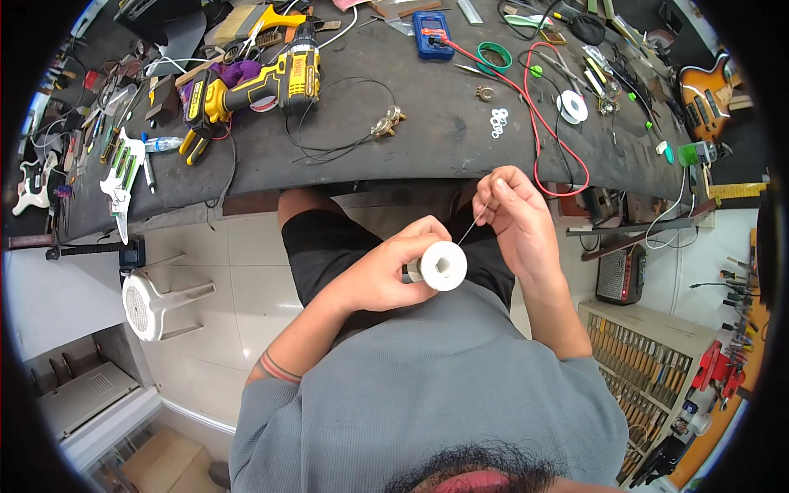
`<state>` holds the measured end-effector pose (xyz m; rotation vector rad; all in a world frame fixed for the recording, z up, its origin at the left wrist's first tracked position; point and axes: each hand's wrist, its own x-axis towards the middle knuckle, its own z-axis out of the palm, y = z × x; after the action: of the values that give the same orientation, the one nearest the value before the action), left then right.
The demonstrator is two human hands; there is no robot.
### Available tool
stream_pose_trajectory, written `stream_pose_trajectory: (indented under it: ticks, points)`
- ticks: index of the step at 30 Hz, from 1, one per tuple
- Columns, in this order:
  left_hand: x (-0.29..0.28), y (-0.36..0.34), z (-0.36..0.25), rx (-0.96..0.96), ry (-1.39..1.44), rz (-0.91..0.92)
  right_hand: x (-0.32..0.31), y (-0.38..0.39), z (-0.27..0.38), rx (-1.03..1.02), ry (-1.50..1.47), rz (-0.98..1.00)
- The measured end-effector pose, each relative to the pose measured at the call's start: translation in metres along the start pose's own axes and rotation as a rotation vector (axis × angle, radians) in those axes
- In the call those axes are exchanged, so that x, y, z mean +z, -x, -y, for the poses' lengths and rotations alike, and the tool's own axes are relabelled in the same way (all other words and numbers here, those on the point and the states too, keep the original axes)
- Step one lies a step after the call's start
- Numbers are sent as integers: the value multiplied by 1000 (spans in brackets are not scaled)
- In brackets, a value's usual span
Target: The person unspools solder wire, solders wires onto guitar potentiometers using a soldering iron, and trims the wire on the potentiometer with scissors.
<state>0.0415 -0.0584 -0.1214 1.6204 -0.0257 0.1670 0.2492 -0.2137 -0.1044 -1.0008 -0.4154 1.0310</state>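
Note:
A white spool point(445, 276) is held over my lap, its flanged end with a hollow centre turned up toward the camera. My left hand point(385, 271) is closed around the spool from the left side. Above and right of it, my right hand point(518, 222) pinches a thin wire point(470, 228) that runs taut and diagonally down to the spool. Some of the fingers of my left hand are hidden behind the spool.
The dark workbench point(246, 177) edge lies ahead, carrying a yellow drill point(292, 78), cable coils, a blue meter point(432, 33) with red leads and small washers. A white stool point(148, 300) stands at lower left; a tool cabinet point(626, 361) is at right.

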Motion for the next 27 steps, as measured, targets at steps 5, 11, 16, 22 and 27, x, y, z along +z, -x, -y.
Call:
stream_pose_trajectory:
  ticks: [5,11,16,22,27]
  points:
    - [-2,-1,15,196,209,-26,-5,1,2,-50,-75,-40]
    - [-12,3,10,100,422,-106,-4,6,13,-120,-77,-61]
    - [-11,-1,5,159,708,-250,-4,5,28,-201,-55,-49]
    - [-25,11,3,90,711,-350,-2,11,39,-302,-44,31]
    - [-28,13,9,136,750,-390,-4,13,49,-411,-59,81]
